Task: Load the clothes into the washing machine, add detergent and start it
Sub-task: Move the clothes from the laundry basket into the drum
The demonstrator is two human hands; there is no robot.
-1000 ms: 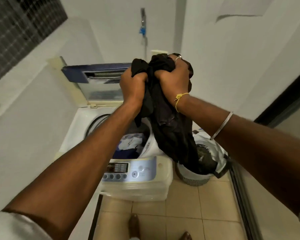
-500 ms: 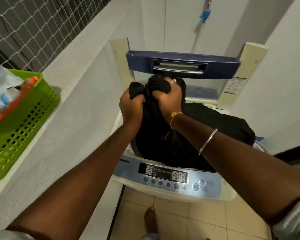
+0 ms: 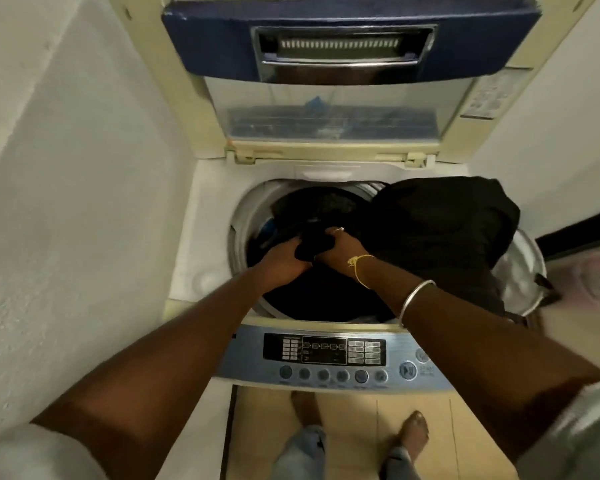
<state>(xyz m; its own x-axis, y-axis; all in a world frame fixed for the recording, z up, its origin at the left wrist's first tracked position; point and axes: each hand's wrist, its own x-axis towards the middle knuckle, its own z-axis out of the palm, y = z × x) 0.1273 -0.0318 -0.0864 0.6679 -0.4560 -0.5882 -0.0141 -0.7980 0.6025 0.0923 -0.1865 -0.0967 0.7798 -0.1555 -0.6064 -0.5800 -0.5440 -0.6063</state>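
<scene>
Black garment (image 3: 430,233) going in now, its top bunched between both my fists at centre frame. My left hand (image 3: 283,263) has its fingers curled into the cloth. My right hand (image 3: 340,247) is clenched on it just beside, knuckles nearly touching, with a ring (image 3: 338,229) on one finger. Half a second ago these fists were up in front of the blue band of the lid (image 3: 347,39). Now they're down in the mouth of the drum (image 3: 246,216), and the bundle has come down with them.

A yellow thread (image 3: 359,268) circles my right wrist, and a metal bangle (image 3: 414,299) sits further up the forearm. The rest of the garment mounds right of centre, spilling over the drum's rim and the right edge of the washing machine (image 3: 201,244). Dark clothes fill the drum beneath my hands, with a bit of blue at its left side.

The lid stands open across the top of the frame. The control panel (image 3: 326,351) runs along the lower centre under my forearms. A white laundry basket (image 3: 525,268) peeks out at the right edge, partly behind the garment. The green basket seen earlier at the left has left the frame.
</scene>
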